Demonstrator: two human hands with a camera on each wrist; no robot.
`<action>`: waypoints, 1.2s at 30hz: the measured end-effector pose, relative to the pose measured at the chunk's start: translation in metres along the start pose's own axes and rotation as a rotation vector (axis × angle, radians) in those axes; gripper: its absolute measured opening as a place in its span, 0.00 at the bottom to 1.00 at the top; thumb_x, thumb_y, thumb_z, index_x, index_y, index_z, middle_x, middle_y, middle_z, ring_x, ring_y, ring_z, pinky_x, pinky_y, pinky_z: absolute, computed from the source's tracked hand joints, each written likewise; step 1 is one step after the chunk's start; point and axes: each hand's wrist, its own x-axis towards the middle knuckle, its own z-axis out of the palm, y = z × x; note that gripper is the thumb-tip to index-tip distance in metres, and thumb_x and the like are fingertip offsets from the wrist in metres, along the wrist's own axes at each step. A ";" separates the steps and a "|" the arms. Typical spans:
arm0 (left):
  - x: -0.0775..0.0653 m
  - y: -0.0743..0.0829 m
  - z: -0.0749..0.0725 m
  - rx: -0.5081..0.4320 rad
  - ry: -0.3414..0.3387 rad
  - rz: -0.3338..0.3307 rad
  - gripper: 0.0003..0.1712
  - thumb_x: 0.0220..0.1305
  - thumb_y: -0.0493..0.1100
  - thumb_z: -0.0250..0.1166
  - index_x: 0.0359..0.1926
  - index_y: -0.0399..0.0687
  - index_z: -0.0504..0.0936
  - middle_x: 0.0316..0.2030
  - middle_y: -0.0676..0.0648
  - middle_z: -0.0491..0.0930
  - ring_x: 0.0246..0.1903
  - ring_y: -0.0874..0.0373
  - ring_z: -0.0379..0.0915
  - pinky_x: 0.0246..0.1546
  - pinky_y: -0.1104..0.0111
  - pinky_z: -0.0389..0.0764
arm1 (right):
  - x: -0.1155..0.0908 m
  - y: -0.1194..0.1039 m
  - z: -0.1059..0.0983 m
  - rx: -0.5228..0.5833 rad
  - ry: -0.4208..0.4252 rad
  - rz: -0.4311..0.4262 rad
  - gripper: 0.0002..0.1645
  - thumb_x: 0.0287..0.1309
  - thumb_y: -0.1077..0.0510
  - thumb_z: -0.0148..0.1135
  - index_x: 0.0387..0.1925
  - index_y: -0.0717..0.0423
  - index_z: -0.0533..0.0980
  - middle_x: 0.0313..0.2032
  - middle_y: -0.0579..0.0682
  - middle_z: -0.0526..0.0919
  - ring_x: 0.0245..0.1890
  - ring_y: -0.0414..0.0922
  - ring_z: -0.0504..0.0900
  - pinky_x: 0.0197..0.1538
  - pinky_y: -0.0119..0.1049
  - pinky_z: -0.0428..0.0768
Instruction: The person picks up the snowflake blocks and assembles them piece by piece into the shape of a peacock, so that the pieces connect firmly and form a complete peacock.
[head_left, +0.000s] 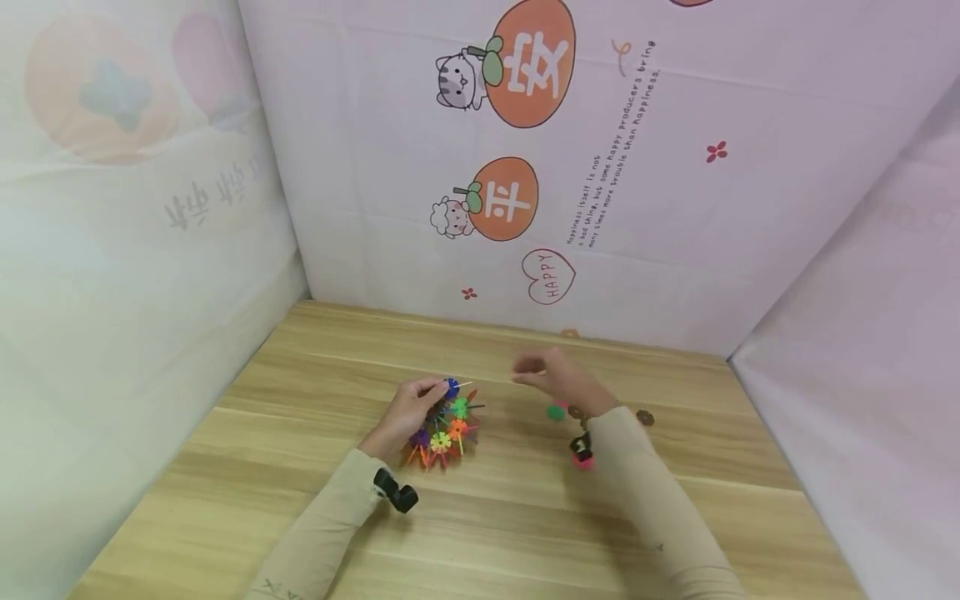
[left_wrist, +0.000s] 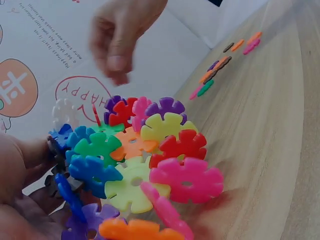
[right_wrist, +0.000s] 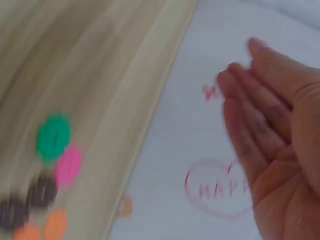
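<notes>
Head view: a bristling cluster of interlocked, flower-shaped plastic discs in many colours sits above or on a wood-grain tabletop; whether it touches the wood is unclear. At its left side, the left hand grips it, thumb on a blue disc at its upper edge. The right hand, blurred, hovers to the right of the cluster and a little farther back. Loose discs lie well to the cluster's right, partly behind the right sleeve. Beyond the cluster hangs a white printed cloth.

Left wrist view: the left hand's fingers curl against the cluster's edge. A pink disc and a red disc face outward on the cluster's table side.

Right wrist view: the right hand's fingers are loosely extended, thumb apart, apparently bare. Among the loose discs right of the cluster is a green disc.
</notes>
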 end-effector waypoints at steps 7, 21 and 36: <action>0.000 -0.001 0.000 0.057 -0.094 -0.055 0.21 0.78 0.49 0.64 0.62 0.42 0.82 0.53 0.42 0.86 0.48 0.57 0.86 0.52 0.68 0.88 | -0.052 0.059 -0.024 -0.171 -0.030 0.140 0.13 0.67 0.61 0.72 0.47 0.66 0.86 0.45 0.61 0.90 0.45 0.53 0.88 0.51 0.53 0.88; -0.001 -0.002 -0.004 0.174 -0.228 0.046 0.21 0.78 0.48 0.64 0.63 0.42 0.81 0.55 0.43 0.87 0.52 0.55 0.85 0.54 0.65 0.88 | -0.070 0.090 0.000 -0.105 -0.080 0.249 0.04 0.66 0.61 0.72 0.39 0.58 0.86 0.37 0.50 0.88 0.35 0.41 0.82 0.39 0.35 0.83; -0.001 0.003 -0.003 0.185 -0.254 0.107 0.22 0.77 0.49 0.65 0.66 0.48 0.80 0.59 0.43 0.86 0.57 0.52 0.84 0.58 0.64 0.86 | -0.028 0.040 -0.008 0.022 0.080 0.079 0.03 0.67 0.58 0.71 0.40 0.54 0.86 0.38 0.48 0.92 0.41 0.42 0.90 0.49 0.41 0.90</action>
